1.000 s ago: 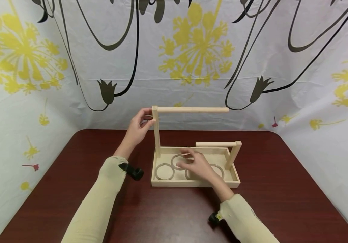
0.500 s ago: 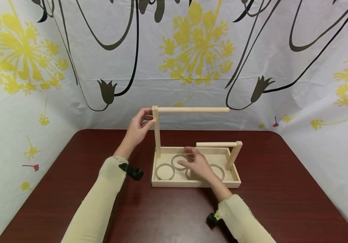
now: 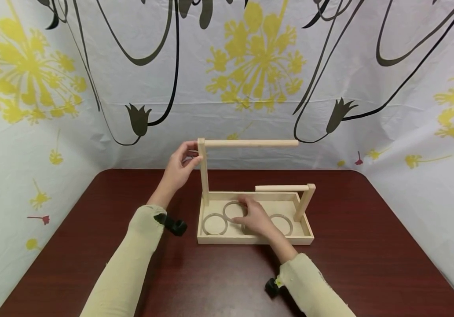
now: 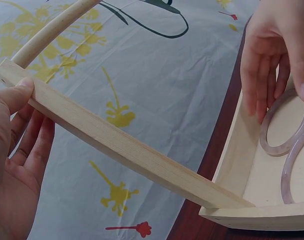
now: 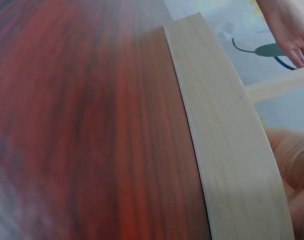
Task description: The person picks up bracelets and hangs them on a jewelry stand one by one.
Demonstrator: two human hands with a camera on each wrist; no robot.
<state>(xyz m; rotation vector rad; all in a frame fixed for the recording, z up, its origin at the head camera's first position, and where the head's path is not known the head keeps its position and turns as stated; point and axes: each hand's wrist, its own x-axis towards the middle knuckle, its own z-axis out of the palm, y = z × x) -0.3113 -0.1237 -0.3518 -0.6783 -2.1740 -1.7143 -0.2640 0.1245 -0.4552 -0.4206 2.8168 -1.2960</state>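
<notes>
We have the wooden tray [image 3: 227, 239] toward the far edge of the bench [image 3: 219, 281], with bare surface running to either side of it and a wide stretch between it and us. Its low walls form the nearest edges around our right hand [image 3: 258, 216], which reaches in over the front wall. The tall post [image 3: 204, 174] rises at the left end; its upper rod [image 3: 250, 143] runs right to a free end. From the short post [image 3: 304, 203] at the right, the lower rod [image 3: 281, 188] points left, its tip also free.

Our left hand [image 3: 178, 167] pinches the tall post near its top, thumb against fingers. Our right hand's fingers and thumb are spread apart beside the back ring [image 3: 224, 212]; we cannot tell if they touch it. The left ring [image 3: 203, 224] and right ring [image 3: 291, 225] lie flat in the tray, and a sliver of another ring shows under that hand.

The bench is dark reddish wood, glossy, with rounded far corners. Behind it hangs pale cloth [image 3: 195, 83] printed with yellow flowers and dark stems.
</notes>
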